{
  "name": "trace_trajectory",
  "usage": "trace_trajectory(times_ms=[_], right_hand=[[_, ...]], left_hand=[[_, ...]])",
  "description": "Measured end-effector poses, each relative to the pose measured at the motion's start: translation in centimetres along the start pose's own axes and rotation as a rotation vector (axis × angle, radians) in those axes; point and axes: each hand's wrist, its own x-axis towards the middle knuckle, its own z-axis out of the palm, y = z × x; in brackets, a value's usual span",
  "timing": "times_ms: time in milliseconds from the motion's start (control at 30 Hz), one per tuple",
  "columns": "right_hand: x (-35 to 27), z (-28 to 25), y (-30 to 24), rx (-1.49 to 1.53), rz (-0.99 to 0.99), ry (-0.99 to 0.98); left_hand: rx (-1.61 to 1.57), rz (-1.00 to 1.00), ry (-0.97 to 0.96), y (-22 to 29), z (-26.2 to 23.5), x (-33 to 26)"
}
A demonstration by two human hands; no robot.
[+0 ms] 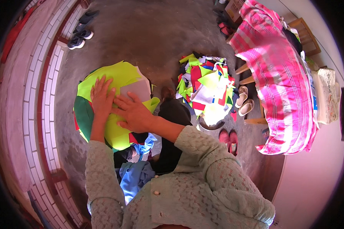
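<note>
Both hands, left hand [101,96] and right hand [133,112], press flat, open, on yellow-green cloth [116,74].

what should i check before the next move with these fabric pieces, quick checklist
1. Left hand flat on the yellow-green fabric: ok.
2. Right hand flat on the same stack, beside the left: ok.
3. Grey piece lies flat on top: ok.
4. Stack edges aligned: not ok, green and red layers stick out.
5. Scrap pile within reach: cannot tell.
</note>
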Motion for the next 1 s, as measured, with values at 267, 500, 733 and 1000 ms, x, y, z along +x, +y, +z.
trace_trajectory(times_ms=[267, 500, 733, 1000], right_hand=[[-5.8, -9.0, 4.0, 0.522, 0.304, 0.324], [-21.3, -6.6, 18.5, 0.861, 1.172, 0.769], [-33.2, 0.1, 29.4, 0.558, 1.550, 0.936], [-31.9, 0.6, 34.4, 0.176, 1.787, 0.856]], left_hand=[[0.097, 0.015, -0.015, 1.7, -0.8, -0.2], [0.102, 0.034, -0.041, 2.9, -1.5, 0.2], [0.163, 0.051, -0.050, 3.0, -1.5, 0.4], [0.152, 0.017, -0.093, 3.8, -1.6, 1.0]])
